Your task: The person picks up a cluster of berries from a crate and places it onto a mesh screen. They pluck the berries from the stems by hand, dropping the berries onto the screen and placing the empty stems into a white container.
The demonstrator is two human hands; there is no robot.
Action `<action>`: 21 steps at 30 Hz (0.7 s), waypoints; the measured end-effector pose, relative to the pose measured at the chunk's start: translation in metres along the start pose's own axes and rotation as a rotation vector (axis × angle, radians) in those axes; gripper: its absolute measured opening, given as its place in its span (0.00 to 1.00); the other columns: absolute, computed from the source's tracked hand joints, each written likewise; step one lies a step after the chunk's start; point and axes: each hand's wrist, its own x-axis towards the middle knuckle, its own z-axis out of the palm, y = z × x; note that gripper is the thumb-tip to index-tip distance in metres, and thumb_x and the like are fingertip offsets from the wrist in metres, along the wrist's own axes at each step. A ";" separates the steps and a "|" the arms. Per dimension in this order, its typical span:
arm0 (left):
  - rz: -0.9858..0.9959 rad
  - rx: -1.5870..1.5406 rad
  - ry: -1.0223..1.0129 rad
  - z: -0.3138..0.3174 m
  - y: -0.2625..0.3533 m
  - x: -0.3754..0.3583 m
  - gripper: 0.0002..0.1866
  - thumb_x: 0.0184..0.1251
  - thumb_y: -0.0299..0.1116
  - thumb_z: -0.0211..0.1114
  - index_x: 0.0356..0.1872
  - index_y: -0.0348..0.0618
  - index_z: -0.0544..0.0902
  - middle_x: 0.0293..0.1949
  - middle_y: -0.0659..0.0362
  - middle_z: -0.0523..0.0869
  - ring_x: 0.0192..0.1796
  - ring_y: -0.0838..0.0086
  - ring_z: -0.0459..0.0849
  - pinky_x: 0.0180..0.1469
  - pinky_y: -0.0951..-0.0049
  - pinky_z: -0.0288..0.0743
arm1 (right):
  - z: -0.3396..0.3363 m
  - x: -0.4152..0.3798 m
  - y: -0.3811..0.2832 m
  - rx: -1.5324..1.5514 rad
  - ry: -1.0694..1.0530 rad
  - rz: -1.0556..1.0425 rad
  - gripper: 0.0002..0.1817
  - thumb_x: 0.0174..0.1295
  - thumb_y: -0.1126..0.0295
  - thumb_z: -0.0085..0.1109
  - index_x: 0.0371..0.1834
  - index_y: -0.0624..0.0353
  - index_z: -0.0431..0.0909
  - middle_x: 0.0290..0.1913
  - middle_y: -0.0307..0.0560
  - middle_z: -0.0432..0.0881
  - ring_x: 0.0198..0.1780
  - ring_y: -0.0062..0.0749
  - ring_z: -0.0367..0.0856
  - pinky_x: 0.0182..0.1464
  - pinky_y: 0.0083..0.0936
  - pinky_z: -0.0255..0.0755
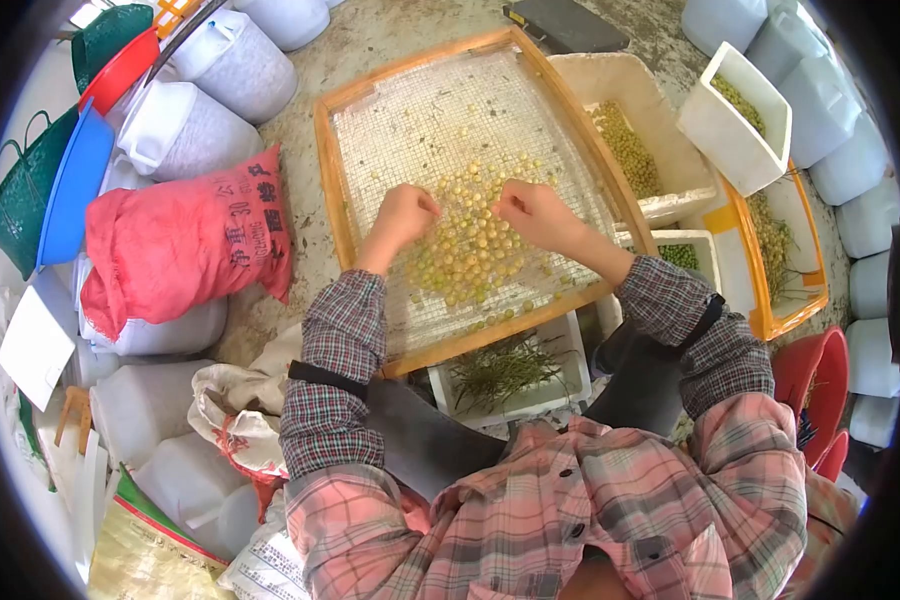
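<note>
A wooden-framed mesh screen (390,110) lies in front of me, with a pile of small round yellow-green fruits (475,235) in its middle. My left hand (406,216) is at the left edge of the pile, fingers curled together. Across from it, at the right edge, my right hand (542,214) has its fingers bent inward in a pinch. Whatever either hand holds is too small or hidden to make out. Under the near edge of the screen stands a white box (574,370) holding thin green stems (505,368).
To the right stand a foam box (590,75) of fruits, a tilted white box (715,115) and an orange-rimmed crate (820,285) with stems. On the left are a red sack (185,235), a blue basin (75,185) and several white buckets (235,65).
</note>
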 end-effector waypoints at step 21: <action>0.010 0.155 -0.105 -0.008 -0.020 -0.096 0.04 0.55 0.28 0.67 0.29 0.40 0.88 0.30 0.54 0.88 0.34 0.69 0.87 0.39 0.70 0.78 | 0.045 -0.050 -0.048 -0.500 -0.576 0.088 0.07 0.56 0.68 0.58 0.29 0.59 0.82 0.33 0.52 0.83 0.38 0.48 0.83 0.41 0.40 0.77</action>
